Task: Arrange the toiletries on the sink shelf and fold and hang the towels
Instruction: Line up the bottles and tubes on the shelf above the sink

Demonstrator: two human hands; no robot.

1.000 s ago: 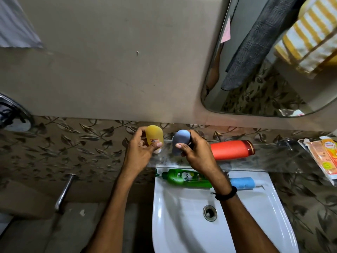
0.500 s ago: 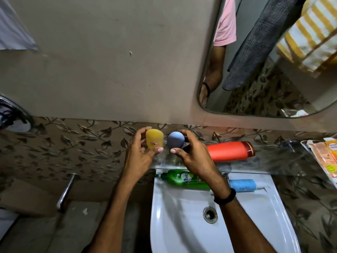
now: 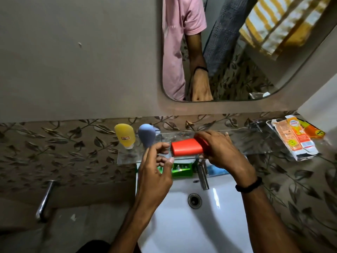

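A yellow squeeze bottle (image 3: 125,136) and a grey-blue squeeze bottle (image 3: 146,135) stand cap-down at the left end of the glass shelf (image 3: 255,143). A red bottle (image 3: 186,149) lies on its side on the shelf, and my right hand (image 3: 218,150) grips its right end. My left hand (image 3: 155,168) hovers just left of the red bottle with loosely curled fingers and holds nothing. A green bottle (image 3: 182,169) and a blue item (image 3: 214,169) lie on the sink's back ledge, partly hidden by my hands. Grey and yellow-striped towels (image 3: 273,28) show in the mirror.
A white sink (image 3: 218,216) with a chrome tap (image 3: 202,174) sits below the shelf. Orange cartons (image 3: 295,139) lie at the shelf's right end. A chrome pipe (image 3: 44,199) juts from the wall at lower left.
Both hands let go of the yellow and grey-blue bottles, which now stand on the shelf. My right hand moved right onto the red bottle; my left hand followed toward it.
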